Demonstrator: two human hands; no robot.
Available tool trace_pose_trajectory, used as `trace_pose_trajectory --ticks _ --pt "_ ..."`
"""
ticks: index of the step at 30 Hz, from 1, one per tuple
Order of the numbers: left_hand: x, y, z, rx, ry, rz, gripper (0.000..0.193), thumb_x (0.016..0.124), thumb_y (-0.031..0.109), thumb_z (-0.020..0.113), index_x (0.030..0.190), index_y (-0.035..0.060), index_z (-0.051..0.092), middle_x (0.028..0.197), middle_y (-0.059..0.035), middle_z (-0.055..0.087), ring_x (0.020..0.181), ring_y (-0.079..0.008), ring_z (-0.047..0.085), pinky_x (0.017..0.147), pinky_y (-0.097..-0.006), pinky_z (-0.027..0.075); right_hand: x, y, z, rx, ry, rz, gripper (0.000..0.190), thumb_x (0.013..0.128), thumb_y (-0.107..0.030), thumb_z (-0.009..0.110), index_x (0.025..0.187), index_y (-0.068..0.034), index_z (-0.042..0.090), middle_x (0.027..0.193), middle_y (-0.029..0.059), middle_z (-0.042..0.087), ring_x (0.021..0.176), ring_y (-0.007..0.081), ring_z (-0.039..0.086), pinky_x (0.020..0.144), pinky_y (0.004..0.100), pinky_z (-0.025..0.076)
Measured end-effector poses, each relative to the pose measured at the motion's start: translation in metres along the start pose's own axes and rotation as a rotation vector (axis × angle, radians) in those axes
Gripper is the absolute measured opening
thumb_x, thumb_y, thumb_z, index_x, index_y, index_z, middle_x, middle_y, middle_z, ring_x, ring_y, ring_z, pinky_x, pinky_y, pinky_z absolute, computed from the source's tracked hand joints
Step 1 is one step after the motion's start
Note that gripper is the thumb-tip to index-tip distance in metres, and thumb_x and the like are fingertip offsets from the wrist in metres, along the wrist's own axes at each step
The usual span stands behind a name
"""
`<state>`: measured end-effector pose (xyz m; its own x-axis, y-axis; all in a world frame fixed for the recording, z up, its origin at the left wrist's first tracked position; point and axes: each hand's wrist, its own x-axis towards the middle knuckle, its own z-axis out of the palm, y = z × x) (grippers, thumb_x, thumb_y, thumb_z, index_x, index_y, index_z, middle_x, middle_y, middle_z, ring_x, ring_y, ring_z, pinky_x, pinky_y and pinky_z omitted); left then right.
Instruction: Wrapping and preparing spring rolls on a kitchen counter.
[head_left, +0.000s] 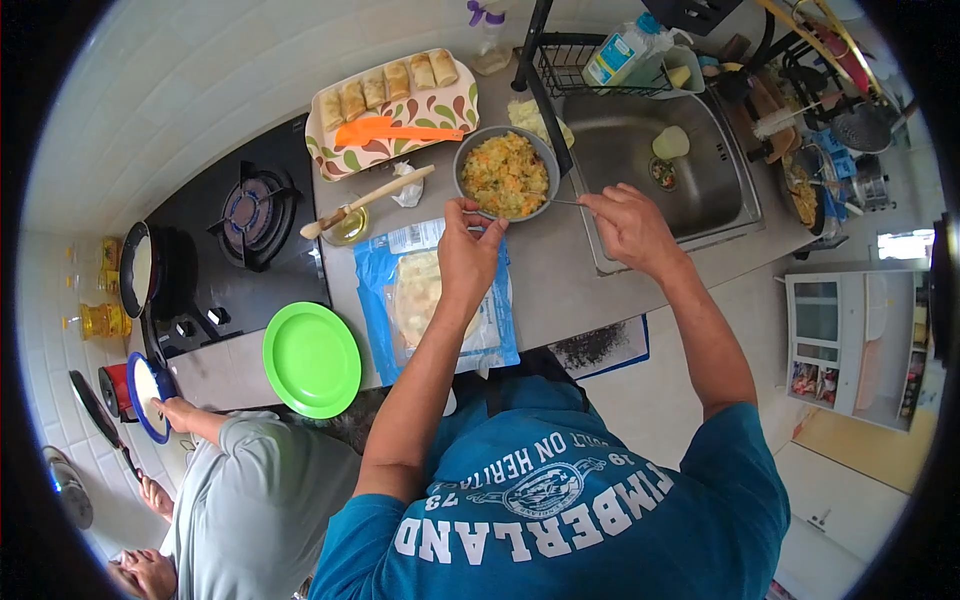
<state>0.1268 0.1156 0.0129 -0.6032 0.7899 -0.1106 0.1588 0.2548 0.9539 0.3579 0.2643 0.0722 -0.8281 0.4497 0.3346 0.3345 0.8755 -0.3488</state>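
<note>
My right hand (631, 227) grips the thin metal handle of a utensil (559, 202). Its head is sunk in a chopped vegetable filling (504, 174), orange and pale green, inside a grey bowl (553, 189). At the bowl's near rim, my left hand (471, 251) has its thumb and fingers bent against the edge. Below that hand lies a blue and clear plastic packet (379, 300), with a stack of pale thin wrappers (420, 289) on it. My left forearm covers part of the stack.
Several rolls (397, 80) and an orange spatula (397, 133) lie on a patterned tray (442, 112). A brush (375, 199) rests across a small oil bowl (349, 227). A green plate (311, 360) sits near a gas stove (247, 210). Right is a sink (622, 165); left, another person (255, 495) holds a pan (97, 412).
</note>
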Motion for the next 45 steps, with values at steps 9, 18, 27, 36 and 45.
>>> trace_pose_trajectory --ticks 9,18,27,36,45 --pt "0.004 0.000 -0.001 0.013 -0.002 -0.015 0.047 0.095 0.012 0.086 0.128 0.0030 0.053 0.094 -0.0111 0.074 0.083 -0.0176 0.071 0.076 -0.0338 0.058 0.012 -0.013 0.008 0.367 -0.089 0.278 0.025 0.101 -0.009 0.063 0.116 0.004 0.078 0.095 0.0199 0.076 0.086 0.0373 0.073 0.082 0.0454 0.057" --pt "0.007 -0.006 -0.003 -0.061 -0.049 0.006 0.049 0.097 0.009 0.085 0.132 0.0027 0.052 0.098 -0.0121 0.075 0.086 -0.0176 0.072 0.076 -0.0325 0.058 0.010 -0.018 0.037 0.815 -0.157 0.887 0.027 0.106 -0.018 0.065 0.119 0.001 0.080 0.086 0.0012 0.068 0.078 0.0125 0.059 0.067 0.0305 0.046" --pt "-0.039 -0.019 -0.054 -0.097 0.039 -0.031 0.041 0.106 0.006 0.067 0.144 0.0047 0.050 0.112 -0.0147 0.075 0.079 -0.0182 0.072 0.068 -0.0335 0.056 0.000 -0.025 0.043 1.189 -0.034 1.041 0.025 0.108 -0.016 0.065 0.123 0.001 0.077 0.081 -0.0081 0.046 0.072 0.0048 0.040 0.063 0.0248 0.034" --pt "-0.107 -0.056 -0.123 0.049 0.285 -0.145 0.037 0.107 0.008 0.059 0.143 0.0016 0.056 0.116 -0.0144 0.076 0.079 -0.0177 0.067 0.073 -0.0341 0.055 -0.023 -0.097 0.040 1.161 -0.047 1.007 0.028 0.109 -0.016 0.066 0.130 -0.002 0.077 0.090 -0.0061 0.059 0.075 0.0037 0.046 0.067 0.0221 0.038" --pt "-0.133 -0.059 -0.124 0.180 0.263 -0.113 0.031 0.107 0.007 0.062 0.137 -0.0002 0.063 0.108 -0.0156 0.075 0.081 -0.0215 0.072 0.072 -0.0376 0.057 -0.069 -0.152 0.114 0.467 0.066 0.213 0.029 0.101 -0.001 0.065 0.128 0.002 0.074 0.093 0.0172 0.066 0.081 0.0335 0.062 0.075 0.0442 0.050"
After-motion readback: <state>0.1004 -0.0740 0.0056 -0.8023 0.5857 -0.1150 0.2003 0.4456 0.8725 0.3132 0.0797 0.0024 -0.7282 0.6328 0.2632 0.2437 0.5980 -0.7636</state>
